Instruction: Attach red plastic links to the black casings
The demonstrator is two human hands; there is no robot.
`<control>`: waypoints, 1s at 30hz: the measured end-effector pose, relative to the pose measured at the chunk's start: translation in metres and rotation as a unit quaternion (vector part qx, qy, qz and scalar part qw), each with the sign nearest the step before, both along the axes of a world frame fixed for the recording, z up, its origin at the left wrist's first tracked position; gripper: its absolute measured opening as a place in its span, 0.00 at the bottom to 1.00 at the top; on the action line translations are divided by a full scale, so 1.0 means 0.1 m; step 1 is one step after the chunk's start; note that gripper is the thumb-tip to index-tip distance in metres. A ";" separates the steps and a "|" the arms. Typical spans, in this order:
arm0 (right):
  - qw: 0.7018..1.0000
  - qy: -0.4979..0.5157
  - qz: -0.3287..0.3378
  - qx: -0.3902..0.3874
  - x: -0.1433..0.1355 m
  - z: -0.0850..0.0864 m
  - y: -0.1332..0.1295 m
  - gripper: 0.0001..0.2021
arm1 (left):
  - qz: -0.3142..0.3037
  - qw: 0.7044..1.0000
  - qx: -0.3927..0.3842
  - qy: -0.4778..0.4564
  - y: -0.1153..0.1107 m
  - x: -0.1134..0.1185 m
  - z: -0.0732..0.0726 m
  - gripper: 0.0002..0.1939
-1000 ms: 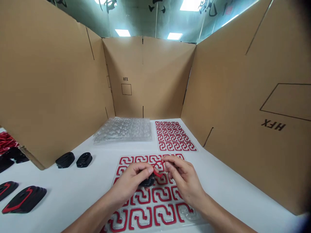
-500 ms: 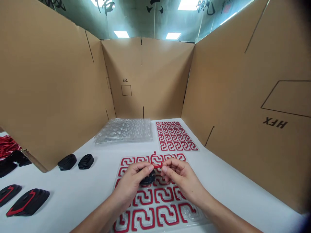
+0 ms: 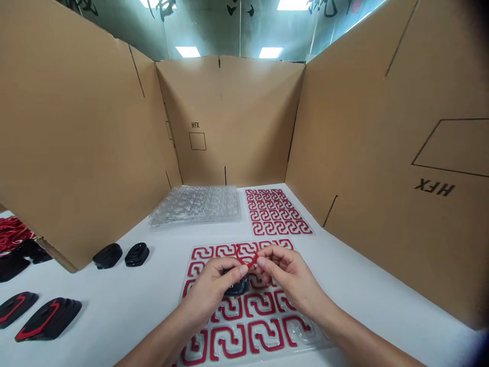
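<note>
A thin, bent red strip [image 3: 250, 263] spans the gap between my two hands, above a clear tray [image 3: 309, 334] filled with red hook-shaped strips. My left hand [image 3: 214, 285] is closed, pinching the strip's left part between thumb and forefinger. Under those fingers sits a black rounded piece [image 3: 237, 286], partly hidden; whether the left fingers also hold it I cannot tell. My right hand [image 3: 284, 272] is closed too, its thumb and fingertips on the strip's right end.
Behind lie a second tray of red strips [image 3: 278, 211] and a stack of clear empty trays [image 3: 196, 204]. At left are black pieces [image 3: 107, 256], a stack with red trim [image 3: 49, 318] and a red pile [image 3: 15, 234]. Cardboard walls [image 3: 229, 117] surround the table.
The red strip has turned between my fingers, its raised end now lower. The view has shifted slightly, and both hands stay near the same place over the tray.
</note>
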State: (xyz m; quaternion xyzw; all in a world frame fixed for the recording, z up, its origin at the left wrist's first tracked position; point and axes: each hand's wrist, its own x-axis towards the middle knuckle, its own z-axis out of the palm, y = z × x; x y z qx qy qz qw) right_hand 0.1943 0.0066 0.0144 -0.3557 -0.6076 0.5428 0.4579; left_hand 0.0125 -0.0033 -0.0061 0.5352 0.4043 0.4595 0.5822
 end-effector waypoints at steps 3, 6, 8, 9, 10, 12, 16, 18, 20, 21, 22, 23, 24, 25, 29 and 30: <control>1.000 -0.008 -0.002 0.006 0.00 0.00 -0.01 0.14 | 0.006 1.000 0.014 0.012 0.01 0.00 -0.01 0.14; 1.000 -0.007 -0.002 0.012 -0.01 -0.02 -0.02 0.12 | 0.001 0.999 0.024 0.026 0.01 0.01 -0.01 0.15; 1.000 -0.010 -0.009 0.025 -0.01 -0.03 -0.03 0.10 | -0.010 1.000 0.017 0.015 0.00 0.01 -0.01 0.12; 0.999 -0.018 -0.020 0.044 0.00 -0.03 -0.03 0.09 | -0.012 1.000 0.007 0.002 0.00 0.02 0.00 0.12; 0.996 -0.033 -0.034 0.074 0.00 -0.03 -0.04 0.08 | -0.008 1.000 -0.007 -0.012 0.00 0.02 0.00 0.12; 0.983 -0.067 -0.069 0.158 0.03 -0.01 -0.05 0.04 | 0.009 0.998 -0.042 -0.042 0.00 0.01 0.02 0.17; 0.949 -0.096 -0.111 0.278 0.07 -0.01 -0.08 0.06 | 0.008 0.989 -0.109 -0.096 -0.01 0.00 0.04 0.18; 0.950 -0.081 -0.112 0.281 0.08 -0.02 -0.10 0.07 | -0.025 0.985 -0.133 -0.104 -0.03 0.00 0.04 0.13; 0.959 -0.049 -0.105 0.259 0.07 -0.03 -0.10 0.07 | -0.056 0.983 -0.138 -0.106 -0.06 0.02 0.03 0.14; 0.963 -0.034 -0.102 0.247 0.06 -0.04 -0.11 0.06 | -0.064 0.983 -0.134 -0.108 -0.08 0.03 0.03 0.15; 0.966 -0.023 -0.101 0.238 0.06 -0.04 -0.11 0.06 | -0.068 0.983 -0.128 -0.111 -0.10 0.04 0.04 0.16; 0.967 -0.019 -0.100 0.235 0.05 -0.04 -0.11 0.06 | -0.069 0.984 -0.121 -0.113 -0.12 0.05 0.04 0.16; 0.966 -0.021 -0.100 0.237 0.05 -0.04 -0.11 0.06 | -0.067 0.984 -0.116 -0.114 -0.13 0.05 0.04 0.16; 0.964 -0.028 -0.099 0.244 0.05 -0.03 -0.11 0.06 | -0.063 0.985 -0.112 -0.113 -0.14 0.06 0.05 0.16; 0.955 -0.060 -0.098 0.273 0.07 -0.02 -0.10 0.07 | -0.060 0.988 -0.098 -0.101 -0.15 0.05 0.05 0.14; 0.955 -0.063 -0.097 0.272 0.07 -0.02 -0.10 0.06 | -0.062 0.989 -0.094 -0.099 -0.14 0.04 0.05 0.14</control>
